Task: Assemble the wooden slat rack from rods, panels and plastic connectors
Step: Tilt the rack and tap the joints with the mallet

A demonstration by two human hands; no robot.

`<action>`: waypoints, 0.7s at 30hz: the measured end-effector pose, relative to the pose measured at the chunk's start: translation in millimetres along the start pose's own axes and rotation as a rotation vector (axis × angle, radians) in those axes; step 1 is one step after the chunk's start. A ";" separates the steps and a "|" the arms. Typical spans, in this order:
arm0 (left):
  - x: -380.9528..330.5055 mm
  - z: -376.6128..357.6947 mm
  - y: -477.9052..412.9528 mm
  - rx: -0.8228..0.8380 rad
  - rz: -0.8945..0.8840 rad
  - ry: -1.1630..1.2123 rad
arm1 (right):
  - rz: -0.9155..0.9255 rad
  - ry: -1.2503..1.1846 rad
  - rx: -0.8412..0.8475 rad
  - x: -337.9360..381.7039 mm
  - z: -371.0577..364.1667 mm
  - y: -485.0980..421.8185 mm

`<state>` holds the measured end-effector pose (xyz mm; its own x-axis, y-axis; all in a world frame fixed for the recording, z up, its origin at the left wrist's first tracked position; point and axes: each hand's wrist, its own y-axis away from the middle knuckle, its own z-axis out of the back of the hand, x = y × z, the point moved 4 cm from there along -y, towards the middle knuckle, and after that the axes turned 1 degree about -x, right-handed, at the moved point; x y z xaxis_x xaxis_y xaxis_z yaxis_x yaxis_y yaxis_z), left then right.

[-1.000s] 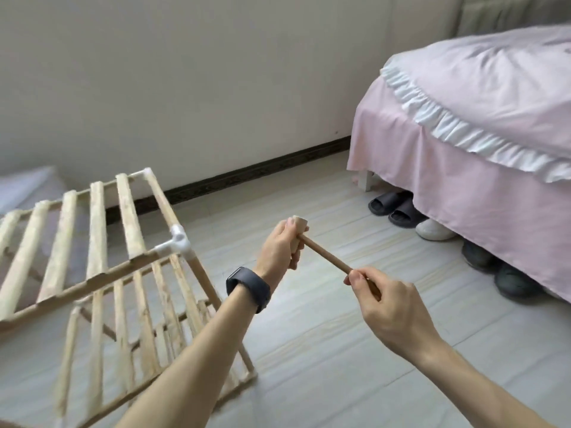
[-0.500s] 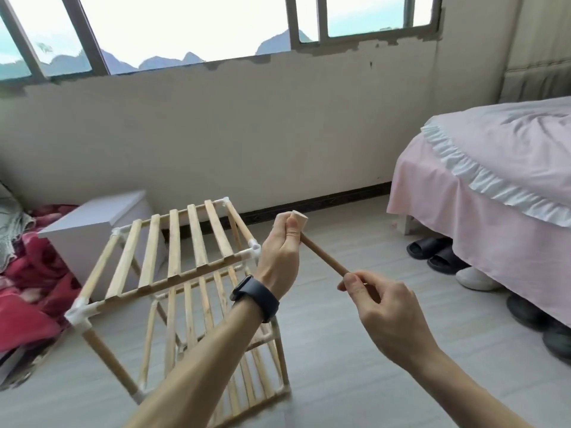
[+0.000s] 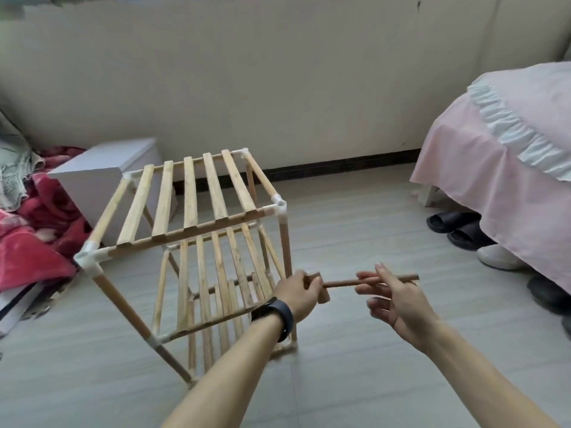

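Left hand [image 3: 298,293]: just below the middle of the frame; it is clenched around the head of a small wooden mallet [image 3: 340,283], with a dark wristband [image 3: 278,316] worn on the wrist.
Right hand [image 3: 398,304]: right of centre; the mallet's handle is grasped between the thumb and the first fingers, while the lower fingers are loosely curled.
Mallet: held level between the two hands, clear of the floor, with its head to the left and the handle's free end pointing right past the right hand.
Wooden slat rack [image 3: 197,193]: stood on the floor [image 3: 355,236], left of centre, just behind the left hand. A top slat panel and a lower one are carried on round rods.
White plastic connectors [image 3: 279,205]: fitted at the rack's corners where rods and panels meet.
White box [image 3: 102,171]: set on the floor behind the rack, at the left.
Red blanket [image 3: 37,242]: heaped at the left edge.
Bed [image 3: 494,168]: at the right edge, covered in pink cloth with a white frill.
Black slippers [image 3: 454,227]: tucked partly under the bed, with a white shoe [image 3: 497,257] just beside them.
Wall [image 3: 278,72]: pale, across the top of the frame.
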<state>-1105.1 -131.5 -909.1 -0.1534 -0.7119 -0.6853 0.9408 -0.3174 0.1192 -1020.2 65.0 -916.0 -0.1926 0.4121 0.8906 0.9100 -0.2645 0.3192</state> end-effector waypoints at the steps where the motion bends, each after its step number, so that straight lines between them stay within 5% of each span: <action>1: 11.6 -7.6 -4.5 -0.062 0.001 -0.145 | 0.040 0.095 -0.068 -12.5 7.6 -11.3; 5: 63.4 -21.4 -18.4 -0.480 0.012 -0.375 | 0.143 0.670 -0.218 -75.0 42.4 -46.6; 10: 135.0 -53.0 -47.1 -0.268 0.124 -0.614 | 0.096 1.151 -0.147 -154.1 68.8 -79.7; 16: 162.1 -74.2 -46.3 -0.391 -0.058 -0.720 | 0.421 1.077 -0.286 -182.9 53.2 -103.3; 21: 166.7 -80.3 -48.8 -0.428 -0.048 -0.733 | 0.370 1.347 -0.144 -233.0 37.2 -102.2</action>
<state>-1152.3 -184.4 -1086.8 -0.2139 -0.9765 -0.0260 0.9389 -0.1982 -0.2816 -1054.6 28.5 -1168.2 -0.2271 -0.8197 0.5258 0.9556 -0.2918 -0.0422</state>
